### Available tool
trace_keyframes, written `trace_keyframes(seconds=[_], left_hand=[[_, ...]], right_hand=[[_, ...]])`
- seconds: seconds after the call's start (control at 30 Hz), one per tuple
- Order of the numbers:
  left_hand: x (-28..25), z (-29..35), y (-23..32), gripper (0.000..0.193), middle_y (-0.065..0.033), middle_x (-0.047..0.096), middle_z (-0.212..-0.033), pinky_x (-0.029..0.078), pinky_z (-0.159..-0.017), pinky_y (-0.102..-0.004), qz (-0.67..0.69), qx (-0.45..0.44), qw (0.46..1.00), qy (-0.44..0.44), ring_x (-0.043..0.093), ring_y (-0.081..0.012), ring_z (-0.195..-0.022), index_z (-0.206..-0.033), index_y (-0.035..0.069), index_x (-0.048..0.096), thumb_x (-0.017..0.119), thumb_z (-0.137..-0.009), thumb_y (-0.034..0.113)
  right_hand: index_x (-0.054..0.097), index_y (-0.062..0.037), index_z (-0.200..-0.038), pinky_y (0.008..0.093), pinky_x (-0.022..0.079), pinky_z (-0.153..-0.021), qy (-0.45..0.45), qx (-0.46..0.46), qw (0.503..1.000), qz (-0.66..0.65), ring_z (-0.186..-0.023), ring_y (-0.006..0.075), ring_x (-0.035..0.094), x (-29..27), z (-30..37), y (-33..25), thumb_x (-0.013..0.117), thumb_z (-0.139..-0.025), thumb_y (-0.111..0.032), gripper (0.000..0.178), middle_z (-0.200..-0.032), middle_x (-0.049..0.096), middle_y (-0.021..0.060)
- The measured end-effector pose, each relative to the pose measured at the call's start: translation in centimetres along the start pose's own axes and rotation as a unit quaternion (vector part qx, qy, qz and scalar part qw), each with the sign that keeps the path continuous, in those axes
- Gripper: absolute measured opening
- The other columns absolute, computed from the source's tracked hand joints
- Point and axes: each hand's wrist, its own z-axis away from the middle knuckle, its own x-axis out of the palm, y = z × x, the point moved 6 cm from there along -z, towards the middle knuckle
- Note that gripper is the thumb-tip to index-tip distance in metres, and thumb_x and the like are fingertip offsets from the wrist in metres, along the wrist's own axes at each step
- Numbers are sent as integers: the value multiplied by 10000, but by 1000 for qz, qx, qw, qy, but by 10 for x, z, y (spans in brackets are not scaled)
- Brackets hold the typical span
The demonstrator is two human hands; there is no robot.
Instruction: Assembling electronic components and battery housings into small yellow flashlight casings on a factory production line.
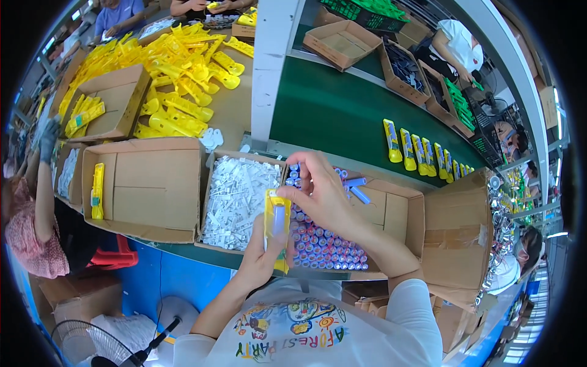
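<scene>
Clasping the lower part of a yellow casing [269,214] in the left hand [260,260], wrapping the fingers round its sides with little gap left, probably for bracing it while leaving the upper end free. Presenting its open face upward to the head, likely so as to expose the violet cylinder [279,217] lying lengthwise inside. Resting the right hand [324,196] at the upper end, bearing there with the thumb and arching the forefinger clear of it; holding those fingers partly open, perhaps for pressing or steadying, but not being able to tell of any small part pinched there.

Holding all this above the meeting of two cardboard boxes, presumably for having both supplies within short reach: having at left a box [221,248] of small white parts [241,199], and at right a box [414,223] of upright cylinders [327,249], apparently packing tightly on end for easy picking, with loose cylinders [359,193] lying beyond.

Sitting farther left, a wide tray [156,202], carrying one yellow piece [97,192] near its left wall. Lining up on the green desk [324,116], a row of yellow pieces [422,156], probably spacing apart for separate lifting. Lying jumbled at far left, a heap of yellow casings [180,67], seemingly serving as bulk stock.
</scene>
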Motion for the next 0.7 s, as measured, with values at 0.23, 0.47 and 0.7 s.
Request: trace_keyframes(seconds=[0.23, 0.47, 0.7], left_hand=[[18, -8, -6, 399, -109, 568, -857, 508, -557, -299, 131, -55, 987, -70, 595, -178, -644, -1379, 99, 253, 389, -1030, 236], [23, -13, -18, 440, -154, 568, -879, 538, -587, -351, 139, -125, 979, -85, 606, -225, -628, -1426, 170, 190, 351, -1030, 271], [16, -19, -26, 452, -154, 562, -888, 543, -597, -347, 89, -120, 988, -50, 606, -222, -650, -1437, 176, 177, 343, -1035, 298]], right_hand=[[614, -23, -936, 205, 468, -568, -154, 92, 949, -259, -678, 61, 582, 11, 5, 41, 642, -921, -140, 121, -782, 626, 22], [635, -24, -1008, 202, 504, -583, -160, 159, 904, -365, -710, 66, 620, 5, 7, 59, 512, -997, -285, 289, -847, 655, 25], [629, 6, -1056, 238, 558, -639, -172, 130, 903, -372, -766, 89, 634, 10, 3, 66, 542, -983, -255, 284, -884, 657, 44]])
